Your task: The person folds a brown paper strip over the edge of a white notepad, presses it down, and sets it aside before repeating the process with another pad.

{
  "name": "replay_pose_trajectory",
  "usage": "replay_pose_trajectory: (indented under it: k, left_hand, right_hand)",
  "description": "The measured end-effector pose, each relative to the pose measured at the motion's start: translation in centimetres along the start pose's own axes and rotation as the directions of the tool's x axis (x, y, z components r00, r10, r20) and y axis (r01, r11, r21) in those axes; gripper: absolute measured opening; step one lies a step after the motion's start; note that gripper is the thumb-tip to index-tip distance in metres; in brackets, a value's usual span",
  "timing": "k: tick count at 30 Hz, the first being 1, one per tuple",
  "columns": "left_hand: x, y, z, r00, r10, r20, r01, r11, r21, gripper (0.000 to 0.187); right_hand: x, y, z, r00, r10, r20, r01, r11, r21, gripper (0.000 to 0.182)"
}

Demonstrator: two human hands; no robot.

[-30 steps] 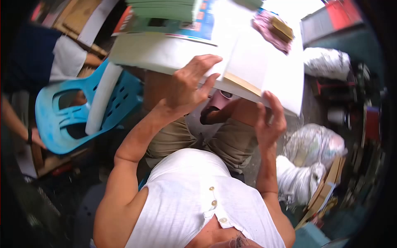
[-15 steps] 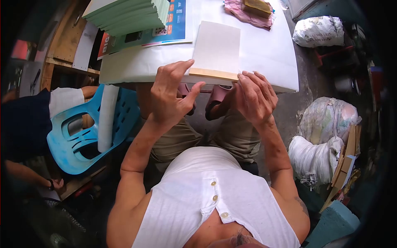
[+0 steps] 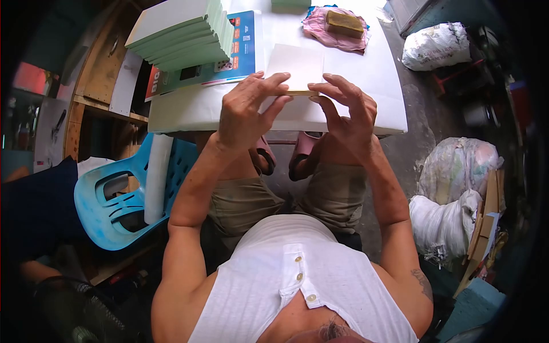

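Both hands (image 3: 243, 108) (image 3: 350, 108) touch white paper (image 3: 295, 60); nearby poster (image 3: 246, 46) reads "BIG".

Head-worn camera, facing forward and steeply down, wide-angle, close above the shirt (image 3: 246, 286), table (image 3: 189, 111) farther off

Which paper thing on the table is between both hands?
The plain white rectangle with the yellowish near edge; the green-edged stack and blue sheet lie left.
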State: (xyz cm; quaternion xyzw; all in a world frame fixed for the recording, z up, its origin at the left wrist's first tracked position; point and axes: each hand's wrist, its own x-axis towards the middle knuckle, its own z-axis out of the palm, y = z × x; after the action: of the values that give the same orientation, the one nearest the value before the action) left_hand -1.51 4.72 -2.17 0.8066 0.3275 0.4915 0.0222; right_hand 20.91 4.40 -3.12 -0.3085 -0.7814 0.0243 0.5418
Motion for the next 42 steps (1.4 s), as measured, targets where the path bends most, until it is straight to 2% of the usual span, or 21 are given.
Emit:
replay_pose_trajectory:
  k: [3, 4, 7, 8, 10, 13, 15, 18, 19, 21, 22, 23, 25, 27, 29, 31, 32, 35, 37, 38, 42]
  left_hand:
    - [-1.0, -1.7, -2.8, 0.999, -0.038, 0.013, 0.037, 0.997, 0.068, 0.046]
    - [-1.4, -1.7, -3.9, 0.990, -0.139, 0.028, 0.135, 0.985, 0.105, 0.047]
    - [-1.0, -2.0, -6.2, 0.950, -0.310, -0.040, 0.313, 0.945, 0.099, 0.046]
    - [-0.3, -1.5, -6.5, 0.959, -0.280, -0.046, 0.283, 0.957, 0.063, 0.048]
    - [1.6, 0.3, -6.0, 0.993, -0.111, 0.025, 0.111, 0.993, 0.028, 0.045]
    - [4.2, 2.3, -4.5, 0.989, 0.098, 0.107, -0.102, 0.994, 0.038, 0.037]
    - [5.2, 2.4, -4.4, 0.979, -0.010, 0.202, 0.020, 0.999, -0.044, 0.028]
    - [7.5, 2.2, -5.6, 0.985, 0.056, 0.163, -0.026, 0.983, -0.183, 0.022]
    - [8.4, 2.1, -6.3, 0.987, 0.070, 0.142, -0.035, 0.971, -0.236, 0.021]
    - [10.5, 0.7, -8.2, 0.992, 0.055, 0.112, -0.028, 0.973, -0.228, 0.019]
    - [11.6, 0.0, -9.3, 0.996, -0.012, 0.092, 0.032, 0.974, -0.223, 0.019]
    - [12.6, -1.1, -10.6, 0.994, -0.077, 0.073, 0.091, 0.971, -0.220, 0.019]
    - [14.6, -5.0, -13.1, 0.996, -0.085, 0.030, 0.088, 0.987, -0.133, 0.025]
    - [16.6, -8.9, -16.0, 0.999, -0.029, -0.031, 0.026, 0.997, -0.078, 0.035]
    - [18.1, -12.4, -18.7, 0.996, 0.040, -0.084, -0.042, 0.999, -0.022, 0.047]
    - [17.3, -16.1, -21.7, 0.992, -0.122, -0.038, 0.122, 0.993, -0.002, 0.048]
    - [16.4, -17.5, -22.2, 0.979, -0.205, -0.020, 0.205, 0.979, 0.011, 0.049]
    - [10.4, -15.2, -20.9, 0.932, -0.344, -0.111, 0.335, 0.938, -0.090, 0.036]
    - [6.1, -16.3, -20.2, 0.874, -0.484, -0.050, 0.467, 0.862, -0.197, 0.050]
    - [5.3, -15.6, -20.1, 0.875, -0.479, -0.069, 0.459, 0.866, -0.197, 0.049]
    - [3.7, -13.3, -18.6, 0.856, -0.503, -0.123, 0.473, 0.856, -0.210, 0.048]
  right_hand:
    - [0.2, -0.2, -0.4, 1.000, 0.016, -0.005, -0.016, 1.000, 0.022, 0.048]
    - [0.4, -0.3, -0.5, 1.000, -0.009, -0.015, 0.009, 1.000, 0.002, 0.051]
    - [1.0, -0.7, -0.9, 0.993, 0.080, -0.085, -0.075, 0.996, 0.055, 0.050]
    - [1.5, -0.7, -1.0, 0.994, 0.058, -0.096, -0.052, 0.997, 0.064, 0.048]
    - [2.3, -1.3, -0.8, 0.996, 0.020, -0.082, -0.016, 0.999, 0.046, 0.047]
    - [4.4, -3.1, -0.9, 0.996, -0.074, -0.046, 0.076, 0.996, 0.047, 0.047]
    - [4.6, -3.4, -1.0, 0.995, -0.083, -0.063, 0.088, 0.993, 0.079, 0.051]
    - [5.6, -4.3, -2.0, 1.000, 0.023, -0.003, -0.022, 0.992, 0.127, 0.063]
    - [5.9, -5.0, -1.9, 0.995, 0.098, 0.021, -0.100, 0.992, 0.081, 0.059]
    - [5.6, -3.2, -1.6, 0.969, 0.101, 0.227, -0.090, 0.994, -0.058, 0.050]
    - [5.6, -2.8, -1.1, 0.954, 0.177, 0.242, -0.178, 0.984, -0.016, 0.036]
    - [5.8, -1.2, -0.6, 0.951, 0.177, 0.253, -0.203, 0.976, 0.080, 0.027]
    - [9.5, 0.0, 0.4, 0.988, 0.095, 0.124, -0.106, 0.991, 0.087, 0.017]
    - [14.7, -1.7, 1.3, 0.991, 0.132, 0.006, -0.132, 0.991, 0.015, 0.015]
    - [19.1, 0.2, 3.3, 0.968, -0.239, -0.070, 0.216, 0.945, -0.247, 0.019]
    - [22.3, -0.2, 5.9, 0.922, -0.376, -0.095, 0.304, 0.853, -0.423, 0.022]
    - [22.7, -0.5, 7.2, 0.923, -0.379, -0.062, 0.311, 0.831, -0.460, 0.024]
    - [20.2, 0.5, 11.6, 0.950, -0.214, 0.226, 0.287, 0.883, -0.372, 0.025]
    - [16.6, 1.2, 13.6, 0.942, -0.269, 0.202, 0.322, 0.892, -0.316, 0.035]
    - [15.5, 0.9, 13.7, 0.950, -0.204, 0.235, 0.273, 0.909, -0.315, 0.045]
    - [14.8, -0.3, 13.3, 0.989, -0.074, 0.129, 0.102, 0.968, -0.231, 0.043]
